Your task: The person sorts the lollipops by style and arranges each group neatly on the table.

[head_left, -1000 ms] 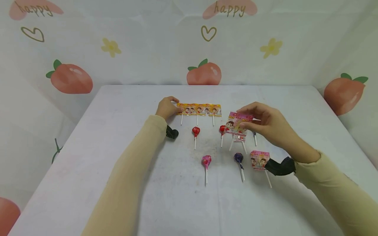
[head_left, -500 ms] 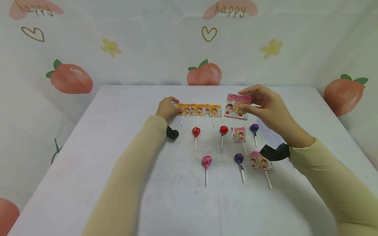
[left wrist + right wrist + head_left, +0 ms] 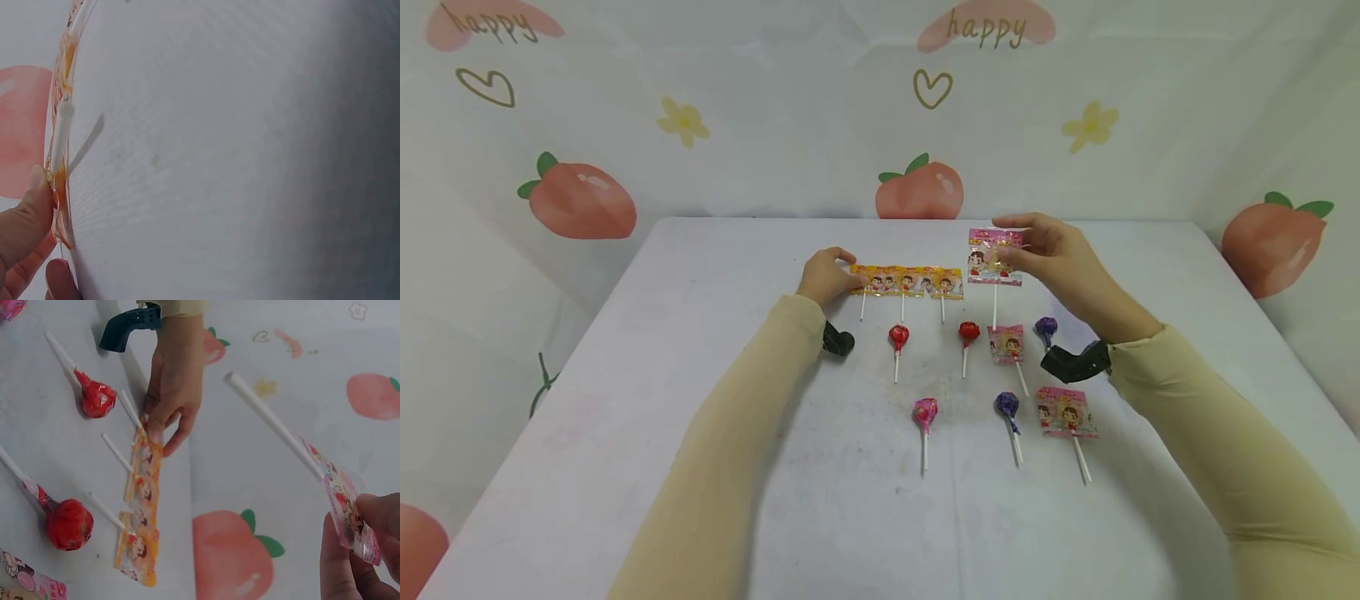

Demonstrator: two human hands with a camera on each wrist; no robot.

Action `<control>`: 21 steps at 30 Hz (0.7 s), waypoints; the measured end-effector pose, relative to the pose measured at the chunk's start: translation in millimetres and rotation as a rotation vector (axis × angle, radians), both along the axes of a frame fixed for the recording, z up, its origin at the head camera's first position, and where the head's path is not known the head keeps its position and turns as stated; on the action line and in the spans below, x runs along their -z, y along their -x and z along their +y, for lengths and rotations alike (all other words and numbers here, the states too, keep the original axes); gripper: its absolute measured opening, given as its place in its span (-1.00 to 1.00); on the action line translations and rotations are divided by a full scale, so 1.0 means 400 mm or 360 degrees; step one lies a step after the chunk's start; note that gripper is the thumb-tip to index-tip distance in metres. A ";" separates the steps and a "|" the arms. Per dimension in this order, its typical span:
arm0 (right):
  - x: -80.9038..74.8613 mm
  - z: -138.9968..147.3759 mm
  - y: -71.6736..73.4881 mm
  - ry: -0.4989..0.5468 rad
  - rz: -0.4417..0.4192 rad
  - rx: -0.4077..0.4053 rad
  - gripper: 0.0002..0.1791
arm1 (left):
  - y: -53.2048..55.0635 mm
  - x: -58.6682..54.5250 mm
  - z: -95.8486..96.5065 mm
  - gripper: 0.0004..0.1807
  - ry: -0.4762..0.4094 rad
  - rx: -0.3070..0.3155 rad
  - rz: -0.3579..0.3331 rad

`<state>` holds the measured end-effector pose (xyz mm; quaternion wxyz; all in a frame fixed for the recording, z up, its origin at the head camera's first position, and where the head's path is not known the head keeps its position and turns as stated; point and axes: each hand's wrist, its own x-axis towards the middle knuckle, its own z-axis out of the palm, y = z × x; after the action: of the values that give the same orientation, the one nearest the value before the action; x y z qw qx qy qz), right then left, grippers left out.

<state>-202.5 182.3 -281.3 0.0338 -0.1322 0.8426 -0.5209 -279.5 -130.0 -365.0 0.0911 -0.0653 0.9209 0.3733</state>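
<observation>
My left hand (image 3: 826, 277) pinches the left end of a row of orange-wrapped lollipops (image 3: 908, 281), which lie side by side near the back of the table with sticks toward me. In the left wrist view, thumb and fingers close on the orange wrapper (image 3: 61, 181). Right of that row, my right hand (image 3: 1051, 262) holds a lollipop in a flat pink wrapper (image 3: 981, 265) between thumb and fingers. Its white stick (image 3: 996, 308) points down toward me. The right wrist view shows the pink wrapper (image 3: 337, 494) raised off the table.
Two red lollipops (image 3: 898, 335) lie in front of the orange row, near a pink packet lollipop (image 3: 1006, 343) and a purple one (image 3: 1045, 326). Closer to me are a round pink lollipop (image 3: 925, 409), another purple one (image 3: 1007, 405) and a second pink packet lollipop (image 3: 1066, 412).
My right hand has carried the pink-wrapped lollipop away from me and slightly left, to beside the orange row's right end. Its stick now hangs in sight. My left hand has stayed in place.
</observation>
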 end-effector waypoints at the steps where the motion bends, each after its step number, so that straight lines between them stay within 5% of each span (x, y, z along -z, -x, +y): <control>1: 0.004 0.001 0.005 -0.0004 -0.0013 0.0000 -0.49 | 0.000 0.000 0.000 -0.49 -0.0001 0.0001 0.0000; 11: 0.037 0.008 0.077 -0.0094 -0.0059 0.0071 -0.44 | 0.005 0.005 0.000 -0.49 0.0020 -0.0002 0.0018; 21: 0.074 0.010 0.149 0.0132 -0.0329 0.0140 -0.48 | 0.005 0.006 -0.001 -0.49 0.0028 0.0016 0.0032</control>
<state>-262.3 186.2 -310.8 0.0921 -0.0419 0.8173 -0.5672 -281.4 -130.4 -367.4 0.0831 -0.0578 0.9253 0.3655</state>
